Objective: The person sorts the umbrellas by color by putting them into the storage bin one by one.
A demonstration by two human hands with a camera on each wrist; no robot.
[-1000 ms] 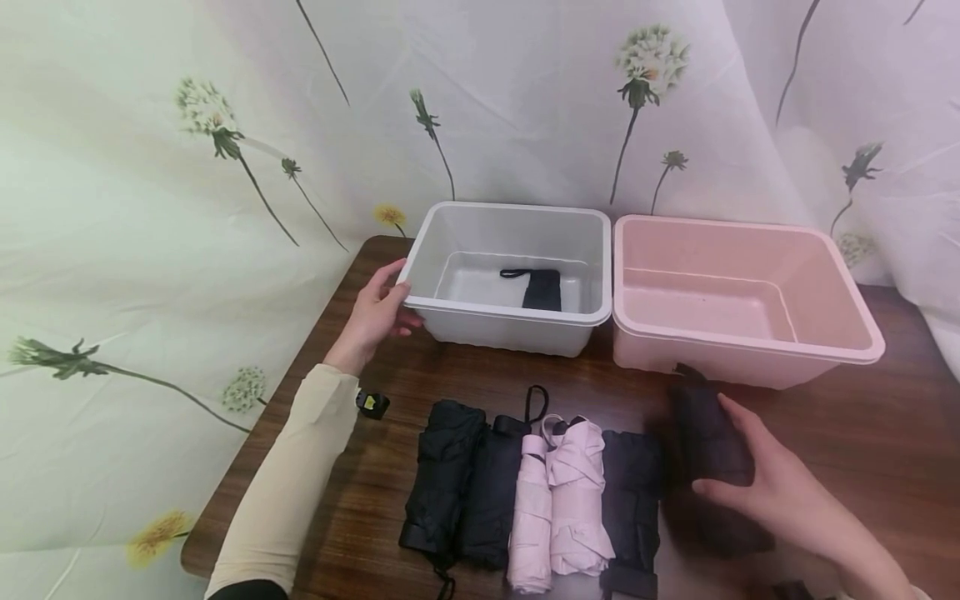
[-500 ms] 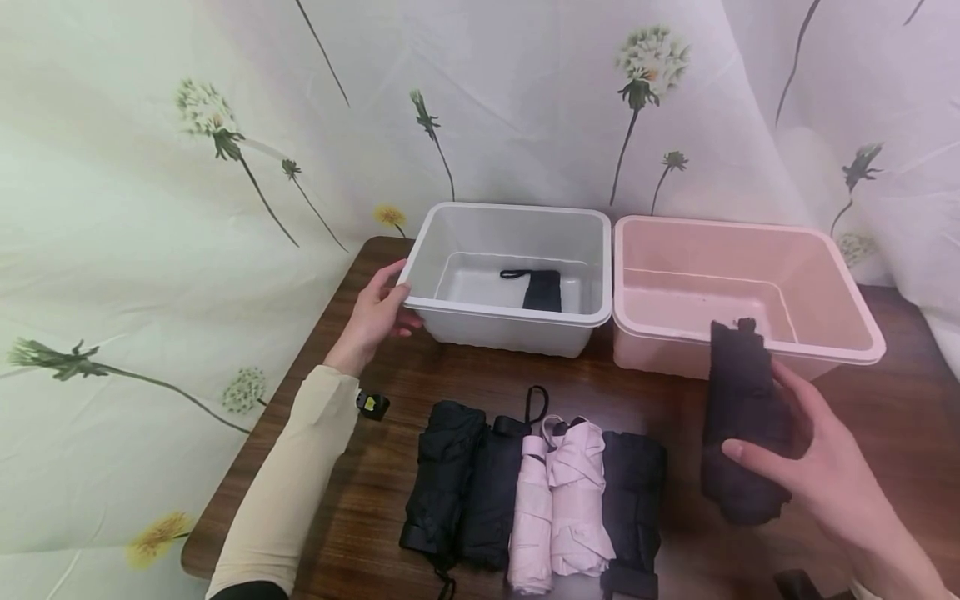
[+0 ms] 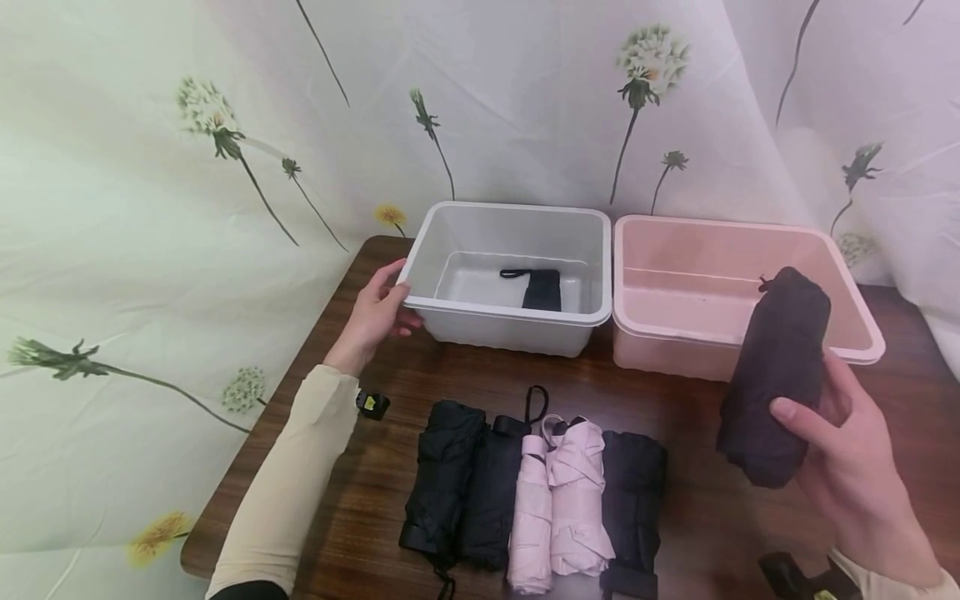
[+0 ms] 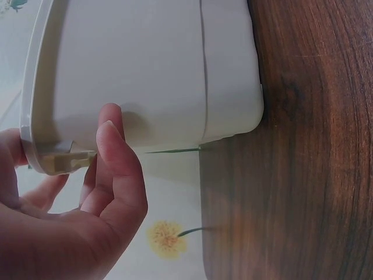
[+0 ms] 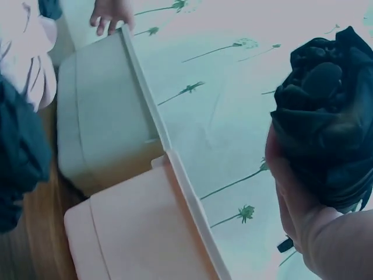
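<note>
Pink bin (image 3: 667, 354): my landmark; all places below are taken from it.
Held umbrella (image 3: 776, 383): raised before the pink bin's near side, crossing the near rim in the head view; the right wrist view shows it apart from that rim.
Right hand (image 3: 855, 458): in front of the pink bin, grasping the umbrella, thumb across its near face.
Left hand (image 3: 378, 308): beyond the grey bin (image 3: 510, 335) from the pink bin, grasping the grey rim between thumb and fingers.
Bin edges: grey stands just left of pink, a small black looped item (image 3: 542, 292) inside.
Room: bare worktop (image 3: 637, 396) runs between the pink bin's near wall and five folded umbrellas (image 3: 532, 508), lined up nearer me and leftward; a flowered cloth (image 3: 525, 108) hangs behind the pink bin.
Umbrella condition: near-black fabric, rolled thick, tilted with its upper end towards the pink bin, a short cord there; I note gathered folds at one end.
</note>
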